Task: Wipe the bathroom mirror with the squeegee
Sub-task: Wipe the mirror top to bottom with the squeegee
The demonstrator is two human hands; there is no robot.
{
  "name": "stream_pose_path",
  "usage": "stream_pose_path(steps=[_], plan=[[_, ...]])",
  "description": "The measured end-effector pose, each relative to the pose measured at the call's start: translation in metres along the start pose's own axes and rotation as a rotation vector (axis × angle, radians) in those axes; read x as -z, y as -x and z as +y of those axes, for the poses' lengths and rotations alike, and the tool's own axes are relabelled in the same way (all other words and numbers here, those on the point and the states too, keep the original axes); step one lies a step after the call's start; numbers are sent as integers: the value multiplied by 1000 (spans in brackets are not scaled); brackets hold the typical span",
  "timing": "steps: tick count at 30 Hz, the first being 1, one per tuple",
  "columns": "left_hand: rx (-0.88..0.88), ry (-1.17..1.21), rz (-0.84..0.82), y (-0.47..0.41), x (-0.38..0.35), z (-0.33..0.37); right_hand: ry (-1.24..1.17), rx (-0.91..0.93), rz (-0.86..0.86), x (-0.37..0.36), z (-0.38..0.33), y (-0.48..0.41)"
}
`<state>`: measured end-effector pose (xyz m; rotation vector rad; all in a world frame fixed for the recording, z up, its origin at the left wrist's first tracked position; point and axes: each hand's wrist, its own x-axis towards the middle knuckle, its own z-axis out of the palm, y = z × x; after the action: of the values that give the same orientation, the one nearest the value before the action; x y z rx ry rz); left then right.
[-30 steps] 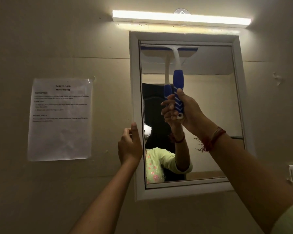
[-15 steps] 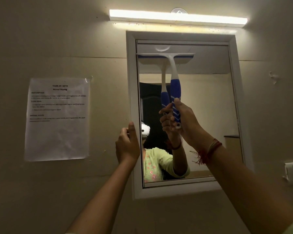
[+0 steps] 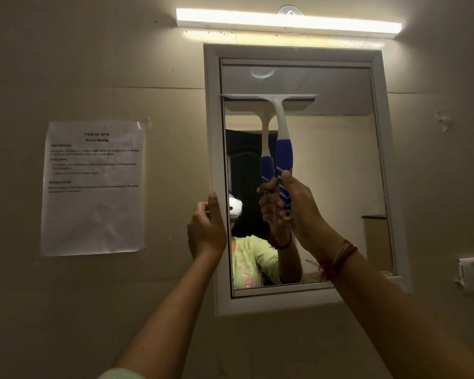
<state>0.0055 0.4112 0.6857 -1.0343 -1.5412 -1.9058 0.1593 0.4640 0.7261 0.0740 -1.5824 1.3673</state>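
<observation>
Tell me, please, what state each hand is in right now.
Left hand: closed, gripping the mirror frame at its left edge.
Right hand: closed, holding the squeegee by its handle.

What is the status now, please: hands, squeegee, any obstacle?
Right hand grips squeegee handle, blade on upper mirror. Left hand grips frame, left edge. Nothing blocks glass below blade.
</observation>
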Motion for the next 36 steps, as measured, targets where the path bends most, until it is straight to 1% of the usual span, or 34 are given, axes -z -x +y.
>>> stream_pose_path(steps=[4, 7, 8, 12, 13, 17, 23, 29, 36], plan=[[-8, 1, 4, 0, 0, 1, -22, -9, 15, 6, 14, 0], [-11, 1, -2, 0, 1, 1, -214, -100, -52, 11, 24, 0], [-11, 2, -5, 0, 2, 1, -225, -107, -65, 13, 27, 1], [-13, -6, -16, 0, 1, 1, 55, -19, -24, 20, 36, 14], [-10, -9, -17, 0, 1, 1, 60, -12, -14, 20, 38, 17], [3, -5, -36, -1, 3, 2, -91, -43, -9, 22, 51, 28], [9, 0, -42, 1, 4, 3, -88, -72, -12, 27, 63, 47], [12, -24, -29, 2, 4, 6, -45, -101, 30, 22, 73, 65], [27, -46, -28, 3, 5, 7, -55, -98, 43, 21, 76, 75]])
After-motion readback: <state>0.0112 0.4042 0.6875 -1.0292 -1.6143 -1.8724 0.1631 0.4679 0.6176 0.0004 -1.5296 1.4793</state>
